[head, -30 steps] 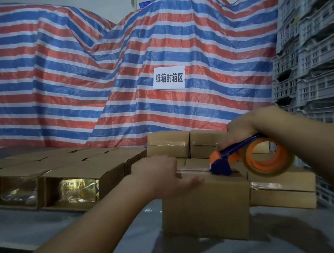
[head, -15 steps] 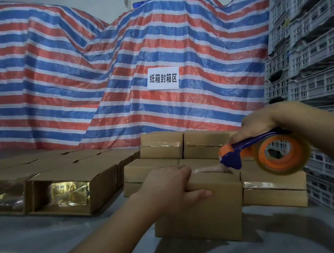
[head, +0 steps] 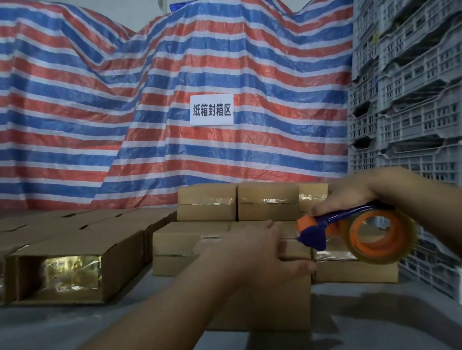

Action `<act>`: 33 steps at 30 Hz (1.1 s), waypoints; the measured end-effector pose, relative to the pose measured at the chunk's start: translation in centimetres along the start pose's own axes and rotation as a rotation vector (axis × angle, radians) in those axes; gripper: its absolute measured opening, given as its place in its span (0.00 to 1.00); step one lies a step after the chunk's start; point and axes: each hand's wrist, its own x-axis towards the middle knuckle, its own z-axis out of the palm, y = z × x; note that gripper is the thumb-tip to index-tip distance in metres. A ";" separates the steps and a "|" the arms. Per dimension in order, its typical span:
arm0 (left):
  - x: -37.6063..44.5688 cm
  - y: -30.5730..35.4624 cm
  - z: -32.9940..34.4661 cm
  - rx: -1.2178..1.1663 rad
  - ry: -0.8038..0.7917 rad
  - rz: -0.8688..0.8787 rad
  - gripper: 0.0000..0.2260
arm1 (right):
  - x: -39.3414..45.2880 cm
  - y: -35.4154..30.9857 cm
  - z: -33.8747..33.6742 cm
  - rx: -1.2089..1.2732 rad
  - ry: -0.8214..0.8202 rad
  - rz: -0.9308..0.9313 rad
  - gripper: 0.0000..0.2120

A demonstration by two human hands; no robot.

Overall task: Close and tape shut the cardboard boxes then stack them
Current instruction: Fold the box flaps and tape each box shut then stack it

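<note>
Head view: the left hand [head: 262, 252] lies across the top of the nearest cardboard box [head: 267, 304] on the grey counter [head: 70, 331], fingers extended over the closed flaps and thumb down the near face, while the right hand [head: 344, 196] is curled round the blue handle of a tape dispenser [head: 351, 231] whose orange-cored roll of clear tape hangs just right of the box, its blue head at the box's top right edge. Taped boxes [head: 238, 202] are stacked two high directly behind it, and open-ended boxes [head: 78, 270] showing shiny wrapped contents lie to the left, before a striped tarpaulin [head: 213, 63] bearing a white sign [head: 211, 110], with grey plastic crates [head: 424, 85] stacked at right.
</note>
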 end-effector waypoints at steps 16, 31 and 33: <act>0.4 0.4 1.8 0.093 0.059 0.041 0.33 | -1.1 3.2 0.1 -0.113 -0.017 0.014 0.32; 0.1 0.3 1.7 0.045 0.003 0.016 0.32 | -2.0 -1.9 6.0 -0.788 0.190 -0.066 0.20; 0.3 0.3 1.8 0.055 0.000 0.019 0.32 | -2.1 -0.4 7.6 -0.694 0.332 -0.076 0.23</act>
